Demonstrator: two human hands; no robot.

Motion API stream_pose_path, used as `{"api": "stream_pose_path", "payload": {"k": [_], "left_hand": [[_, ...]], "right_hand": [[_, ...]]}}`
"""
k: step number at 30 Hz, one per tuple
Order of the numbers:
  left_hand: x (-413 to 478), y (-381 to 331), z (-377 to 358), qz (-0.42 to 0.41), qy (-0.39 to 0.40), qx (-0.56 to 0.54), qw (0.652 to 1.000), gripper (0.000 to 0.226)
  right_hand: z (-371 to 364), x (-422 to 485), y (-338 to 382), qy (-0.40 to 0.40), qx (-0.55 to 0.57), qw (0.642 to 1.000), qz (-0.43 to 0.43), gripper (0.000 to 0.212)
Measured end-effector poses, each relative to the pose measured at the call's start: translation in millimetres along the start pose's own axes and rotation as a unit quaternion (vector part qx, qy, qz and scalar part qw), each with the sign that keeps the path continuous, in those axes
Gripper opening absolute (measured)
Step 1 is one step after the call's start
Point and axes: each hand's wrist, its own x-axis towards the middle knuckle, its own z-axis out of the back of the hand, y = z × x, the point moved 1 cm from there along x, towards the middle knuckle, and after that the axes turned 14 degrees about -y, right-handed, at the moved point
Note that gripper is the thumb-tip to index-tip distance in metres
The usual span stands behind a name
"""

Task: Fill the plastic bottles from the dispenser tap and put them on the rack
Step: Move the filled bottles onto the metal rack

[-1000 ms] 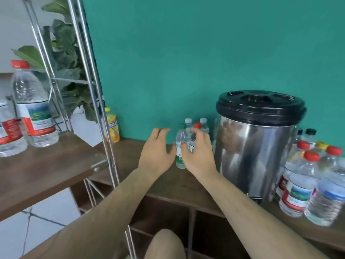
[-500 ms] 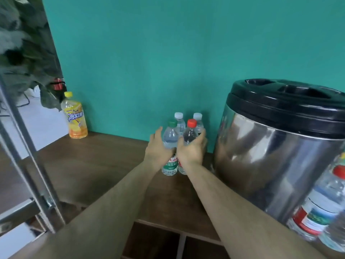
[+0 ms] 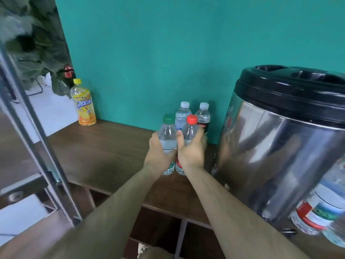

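Several small clear plastic bottles stand on the brown wooden counter [image 3: 104,146] against the teal wall. My left hand [image 3: 158,156] grips the green-capped bottle [image 3: 168,133] round its middle. Right beside it, my right hand [image 3: 192,152] grips the red-capped bottle [image 3: 190,128]. Both bottles stand upright, their bases near the counter. Two white-capped bottles [image 3: 183,113] stand just behind them. The steel dispenser [image 3: 280,152] with a black lid fills the right side; its tap is not clearly visible.
A yellow drink bottle [image 3: 84,103] stands at the counter's far left. The metal rack post [image 3: 37,139] runs down the left edge. Larger red-labelled water bottles [image 3: 317,212] sit at the lower right beside the dispenser. Open cubbies lie below the counter.
The view has moved closer and turned right, away from the rack shelf. Both hands reached forward and closed round the green-capped and red-capped bottles.
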Motion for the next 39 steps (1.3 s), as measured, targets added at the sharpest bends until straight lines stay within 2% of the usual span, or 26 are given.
{"api": "stream_pose_path", "payload": {"k": [7,10,13,18,24,29,33,39], "left_hand": [[-69,-17,52,-0.003,-0.044,0.081,0.996,0.073],[-91,-42,75,-0.023,-0.074,0.121,0.99,0.076],[-107,-80,103,-0.08,-0.11,0.133,0.982,0.08],[-134,-162,163,-0.205,-0.144,0.125,0.96,0.1],[-162,-239,245,-0.26,-0.194,0.112,0.939,0.104],[-179,-279,323,-0.268,-0.247,0.146,0.92,0.1],[-184,-290,380,-0.258,-0.297,0.191,0.9,0.099],[-185,-263,455,-0.178,-0.388,0.186,0.885,0.102]], "right_hand": [[46,-47,16,0.12,0.037,0.992,0.031,0.053],[71,-57,36,0.123,0.059,0.988,0.067,0.044],[100,-59,70,0.119,0.109,0.977,0.136,0.042],[150,-57,149,0.11,0.191,0.948,0.231,0.04],[183,-75,248,0.147,0.255,0.905,0.308,0.048],[182,-109,323,0.16,0.308,0.872,0.346,0.044],[164,-138,372,0.19,0.341,0.865,0.316,0.037],[111,-194,408,0.263,0.353,0.851,0.284,0.037]]}}
